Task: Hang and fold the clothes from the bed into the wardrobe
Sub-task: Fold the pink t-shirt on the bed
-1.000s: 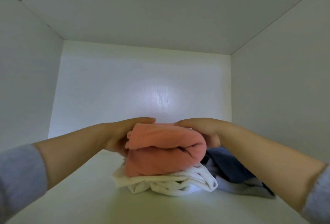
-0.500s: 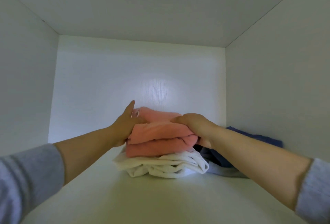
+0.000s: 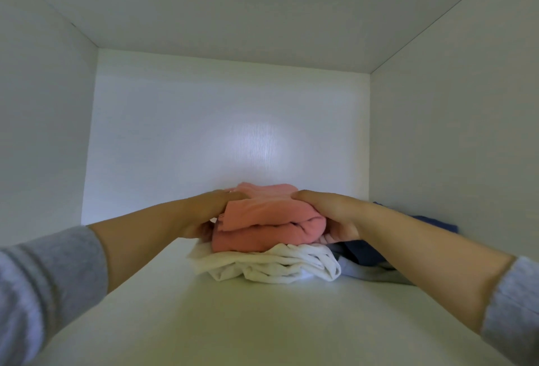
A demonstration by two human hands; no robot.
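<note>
A folded pink garment [image 3: 268,219] lies on top of a folded white garment [image 3: 271,263] on the white wardrobe shelf [image 3: 233,322]. My left hand [image 3: 204,214] clasps the pink bundle's left side, fingers over its top. My right hand [image 3: 329,214] clasps its right side, thumb under and fingers on top. The far part of the pink garment is hidden behind my hands.
A dark blue garment [image 3: 431,225] and a pale grey-blue one [image 3: 367,272] lie to the right of the stack, against the right wall [image 3: 455,161]. The back panel [image 3: 227,132] stands close behind the pile. The left wall [image 3: 43,132] is farther off.
My left hand has turned from standing edge-up beside the bundle to lying flat over its top. The pink garment sits lower and more squashed on the white one. The camera has shifted slightly.
</note>
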